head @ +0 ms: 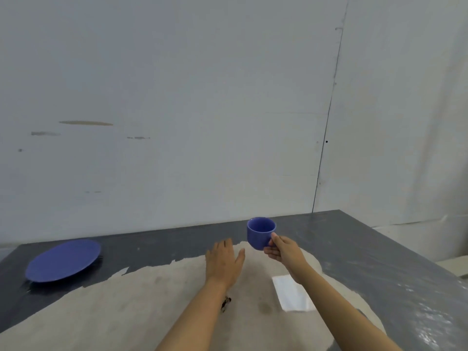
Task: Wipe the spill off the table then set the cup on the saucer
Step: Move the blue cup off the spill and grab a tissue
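My right hand [283, 250] grips the blue cup [260, 232] by its handle and holds it upright above the table, right of centre. My left hand [224, 260] rests flat with fingers apart on the worn beige patch of the table, just left of the cup, holding nothing. The blue saucer [63, 260] lies far to the left on the dark tabletop [379, 262]. A folded white cloth [291, 292] lies flat near my right forearm. A small dark stain [264, 308] shows on the beige patch beside the cloth.
The dark table has a large worn beige area [126, 312] across its front. A white wall [177, 97] stands directly behind the table's far edge. The table's right edge runs diagonally at the right, with a pale surface beyond it.
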### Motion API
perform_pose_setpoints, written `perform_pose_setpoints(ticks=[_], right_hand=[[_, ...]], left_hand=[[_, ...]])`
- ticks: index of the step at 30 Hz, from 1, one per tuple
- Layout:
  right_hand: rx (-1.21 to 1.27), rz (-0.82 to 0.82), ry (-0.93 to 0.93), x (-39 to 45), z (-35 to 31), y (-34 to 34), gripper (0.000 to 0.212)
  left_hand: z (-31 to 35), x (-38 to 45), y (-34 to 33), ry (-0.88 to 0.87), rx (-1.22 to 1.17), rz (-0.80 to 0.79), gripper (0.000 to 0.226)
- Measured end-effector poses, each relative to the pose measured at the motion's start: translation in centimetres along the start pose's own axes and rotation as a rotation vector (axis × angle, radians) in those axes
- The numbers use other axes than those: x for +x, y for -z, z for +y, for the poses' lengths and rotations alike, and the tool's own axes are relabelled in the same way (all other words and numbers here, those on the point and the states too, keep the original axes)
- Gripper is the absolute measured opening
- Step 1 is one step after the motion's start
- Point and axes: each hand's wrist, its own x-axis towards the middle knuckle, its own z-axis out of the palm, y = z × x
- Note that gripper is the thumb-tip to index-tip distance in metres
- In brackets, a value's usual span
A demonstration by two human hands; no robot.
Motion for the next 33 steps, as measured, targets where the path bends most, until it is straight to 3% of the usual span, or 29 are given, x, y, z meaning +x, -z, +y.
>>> perform_pose_setpoints(ticks=[12, 23, 33], right_hand=[[-0.003, 0.124, -0.051, 10.7, 2.0, 1.9, 0.026], [0.062, 0.149, -0.13, 15.2, 4.0, 1.6, 0.026], [-0.038, 0.132, -0.157, 15.1, 3.2, 1.8, 0.03]], left_hand=[[2.6, 9.0, -6.9, 0.045, 0.078, -0.222, 0.069], [1.5, 9.7, -9.7, 0.08, 0.196, -0.228, 0.069], [1.8, 9.6, -8.8, 0.08, 0.219, -0.293, 0.072]])
